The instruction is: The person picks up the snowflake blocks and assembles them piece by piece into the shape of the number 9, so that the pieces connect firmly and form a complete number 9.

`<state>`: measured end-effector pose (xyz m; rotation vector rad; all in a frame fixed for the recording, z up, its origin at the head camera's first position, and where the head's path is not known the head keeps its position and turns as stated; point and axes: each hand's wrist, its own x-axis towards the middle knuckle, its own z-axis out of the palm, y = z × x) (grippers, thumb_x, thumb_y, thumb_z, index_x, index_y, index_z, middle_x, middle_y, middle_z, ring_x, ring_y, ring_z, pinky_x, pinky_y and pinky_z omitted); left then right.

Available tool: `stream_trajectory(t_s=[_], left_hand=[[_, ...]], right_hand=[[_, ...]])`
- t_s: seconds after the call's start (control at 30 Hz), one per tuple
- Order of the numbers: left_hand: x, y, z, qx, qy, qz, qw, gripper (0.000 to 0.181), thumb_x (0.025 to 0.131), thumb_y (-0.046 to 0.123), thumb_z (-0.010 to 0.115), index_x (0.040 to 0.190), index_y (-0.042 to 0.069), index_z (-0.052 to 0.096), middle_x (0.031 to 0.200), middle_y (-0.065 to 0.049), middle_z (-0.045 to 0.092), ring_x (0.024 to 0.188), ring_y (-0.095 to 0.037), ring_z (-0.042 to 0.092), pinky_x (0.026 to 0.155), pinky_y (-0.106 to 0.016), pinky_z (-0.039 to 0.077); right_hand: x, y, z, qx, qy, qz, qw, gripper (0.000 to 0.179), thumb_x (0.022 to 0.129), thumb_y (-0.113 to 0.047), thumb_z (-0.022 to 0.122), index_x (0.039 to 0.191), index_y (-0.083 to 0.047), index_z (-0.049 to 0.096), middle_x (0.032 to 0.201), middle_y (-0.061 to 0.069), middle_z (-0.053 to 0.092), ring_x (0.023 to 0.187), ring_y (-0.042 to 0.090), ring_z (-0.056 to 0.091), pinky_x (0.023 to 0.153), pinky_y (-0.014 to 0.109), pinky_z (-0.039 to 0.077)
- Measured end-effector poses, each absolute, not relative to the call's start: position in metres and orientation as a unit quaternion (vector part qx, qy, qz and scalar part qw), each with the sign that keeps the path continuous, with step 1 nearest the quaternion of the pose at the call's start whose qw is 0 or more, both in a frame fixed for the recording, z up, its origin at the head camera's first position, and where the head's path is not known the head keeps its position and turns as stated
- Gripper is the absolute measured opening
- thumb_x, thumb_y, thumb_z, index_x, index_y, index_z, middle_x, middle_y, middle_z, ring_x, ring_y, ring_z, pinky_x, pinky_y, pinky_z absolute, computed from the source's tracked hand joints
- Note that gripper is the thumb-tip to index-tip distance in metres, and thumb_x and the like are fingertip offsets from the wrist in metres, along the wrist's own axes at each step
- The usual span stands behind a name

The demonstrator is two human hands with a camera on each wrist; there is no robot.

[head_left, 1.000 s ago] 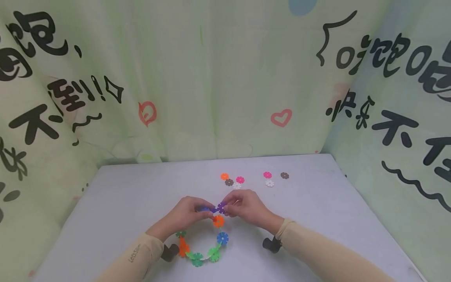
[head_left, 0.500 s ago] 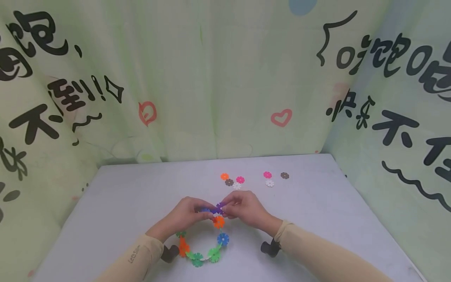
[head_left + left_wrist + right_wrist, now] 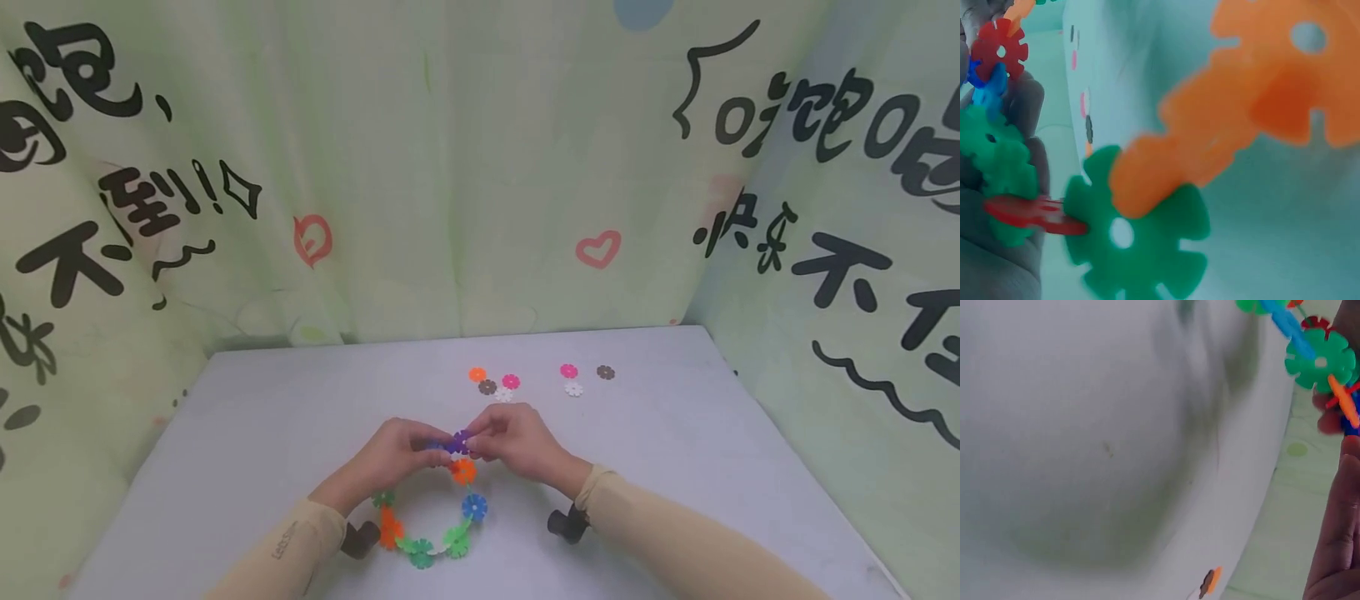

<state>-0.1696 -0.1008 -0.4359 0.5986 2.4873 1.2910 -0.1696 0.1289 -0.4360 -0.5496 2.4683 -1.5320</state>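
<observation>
A ring-shaped chain of interlocking plastic snowflake discs (image 3: 457, 542) hangs from my left hand (image 3: 393, 454), which pinches its upper end near a blue disc. Orange, red, green and blue pieces make it up. Between thumb and fingers my right hand (image 3: 517, 437) pinches a purple snowflake disc (image 3: 461, 442), which touches the end pieces held by the left. The fingertips partly hide that joint. In the left wrist view a green disc (image 3: 1147, 250) hangs close to the camera, beside the left palm. The right wrist view has another green disc (image 3: 1310, 365) near the fingertips.
Loose snowflake discs lie toward the back of the white table (image 3: 300, 392): an orange one (image 3: 477, 375), grey, pink and white ones beside it, and a separate grey one (image 3: 605, 372) farther right. A printed curtain (image 3: 450, 208) encloses the back and sides.
My right hand has shifted slightly left, bringing the purple disc closer to the left hand's fingertips. The left hand has hardly moved. The loose discs lie as before.
</observation>
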Motion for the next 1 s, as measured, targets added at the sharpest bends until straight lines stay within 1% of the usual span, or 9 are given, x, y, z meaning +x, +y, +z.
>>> stream_trajectory(t_s=[0.13,0.27,0.43,0.5,0.6,0.73,0.9,1.0], left_hand=[[-0.171,-0.101,-0.436,0.229,0.848,0.453,0.151,0.034,0.087,0.03,0.079,0.118,0.016,0.074,0.104,0.006,0.072,0.095,-0.017,0.067,0.084,-0.04,0.055],[-0.172,-0.1,-0.433,0.234,0.845,0.451,0.168,0.031,0.089,0.03,0.077,0.116,0.015,0.073,0.1,0.008,0.072,0.086,-0.016,0.067,0.078,-0.036,0.055],[-0.172,-0.1,-0.43,0.215,0.866,0.425,0.152,0.027,0.09,0.029,0.076,0.113,0.015,0.073,0.1,0.005,0.07,0.081,-0.015,0.065,0.073,-0.035,0.054],[-0.171,-0.1,-0.429,0.21,0.868,0.424,0.147,0.026,0.09,0.027,0.076,0.112,0.013,0.073,0.1,0.004,0.07,0.078,-0.016,0.065,0.071,-0.035,0.053],[-0.17,-0.1,-0.428,0.208,0.867,0.43,0.141,0.025,0.089,0.024,0.076,0.111,0.012,0.073,0.1,0.002,0.07,0.079,-0.018,0.064,0.07,-0.034,0.053],[-0.169,-0.101,-0.429,0.207,0.866,0.434,0.138,0.024,0.089,0.023,0.075,0.111,0.013,0.073,0.1,0.003,0.07,0.081,-0.019,0.063,0.07,-0.034,0.053],[-0.17,-0.101,-0.43,0.21,0.861,0.442,0.141,0.026,0.089,0.021,0.075,0.113,0.012,0.072,0.101,0.002,0.07,0.082,-0.019,0.064,0.072,-0.034,0.054],[-0.171,-0.101,-0.431,0.207,0.858,0.446,0.147,0.027,0.089,0.022,0.076,0.115,0.013,0.072,0.103,0.002,0.069,0.084,-0.02,0.064,0.073,-0.034,0.054]], right_hand=[[-0.171,0.131,-0.435,-0.201,0.832,-0.508,0.098,0.007,0.09,-0.012,0.075,0.097,-0.015,0.075,0.086,-0.005,0.073,0.08,0.018,0.069,0.072,0.033,0.057],[-0.174,0.136,-0.436,-0.209,0.828,-0.508,0.115,0.011,0.091,-0.012,0.075,0.102,-0.014,0.074,0.091,-0.004,0.073,0.084,0.016,0.07,0.074,0.032,0.057],[-0.189,0.16,-0.441,-0.214,0.837,-0.487,0.128,0.022,0.091,-0.008,0.073,0.113,-0.005,0.07,0.103,0.002,0.073,0.095,0.018,0.07,0.08,0.034,0.057],[-0.199,0.176,-0.445,-0.205,0.854,-0.464,0.115,0.024,0.091,-0.006,0.072,0.115,-0.003,0.069,0.104,0.003,0.072,0.098,0.019,0.069,0.083,0.036,0.056],[-0.215,0.204,-0.449,-0.174,0.888,-0.417,0.089,0.025,0.09,-0.004,0.071,0.115,-0.003,0.069,0.104,0.001,0.072,0.1,0.02,0.067,0.087,0.039,0.054],[-0.231,0.241,-0.451,-0.122,0.918,-0.371,0.064,0.026,0.091,-0.005,0.07,0.116,-0.002,0.068,0.107,0.005,0.07,0.102,0.027,0.066,0.09,0.044,0.053],[-0.243,0.277,-0.457,-0.078,0.934,-0.346,0.053,0.029,0.09,-0.007,0.07,0.118,0.0,0.066,0.108,0.011,0.067,0.104,0.032,0.064,0.09,0.047,0.052],[-0.247,0.29,-0.462,-0.063,0.938,-0.338,0.053,0.032,0.09,-0.008,0.07,0.12,0.0,0.066,0.107,0.011,0.067,0.104,0.032,0.063,0.092,0.048,0.05]])
